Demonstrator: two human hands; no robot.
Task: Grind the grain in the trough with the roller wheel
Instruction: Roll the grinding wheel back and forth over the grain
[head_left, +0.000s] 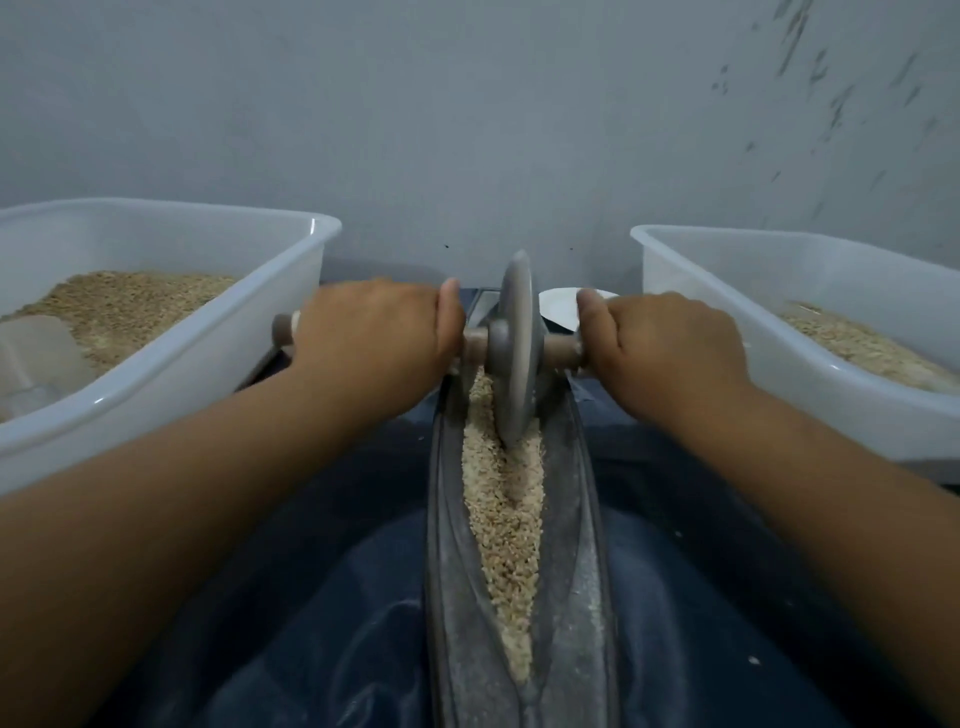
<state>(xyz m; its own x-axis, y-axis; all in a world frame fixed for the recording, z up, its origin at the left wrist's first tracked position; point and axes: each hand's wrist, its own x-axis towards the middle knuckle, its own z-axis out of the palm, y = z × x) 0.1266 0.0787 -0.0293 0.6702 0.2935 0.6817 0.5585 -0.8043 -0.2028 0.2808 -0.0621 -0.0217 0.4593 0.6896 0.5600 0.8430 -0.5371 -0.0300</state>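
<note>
Between two white tubs, a long grey trough (582, 519) runs away from the camera over a dark blue cloth (322, 623). Pale grain (501, 525) fills its narrow channel from the near end up to the wheel (514, 353), with a furrow pressed along the middle just in front of the wheel. That grey disc stands upright on edge toward the far part of the trough, its lower rim sunk into the grain. A wooden axle (475, 343) passes through the hub and sticks out on both sides.

Left hand (374, 338) is wrapped around the left stub of the axle, fingers curled over the top, the wooden end showing past the knuckles. Right hand (670, 348) grips the right stub the same way, thumb lying close to the disc. Both forearms reach forward from the bottom corners.

Left tub (208, 364) holds a brownish heap of grain with a translucent scoop (36, 358) lying in it. Right tub (779, 374) holds a paler, shallower layer. Behind the wheel part of a white dish (561, 306) shows, and a plain grey wall (467, 130) closes the back.
</note>
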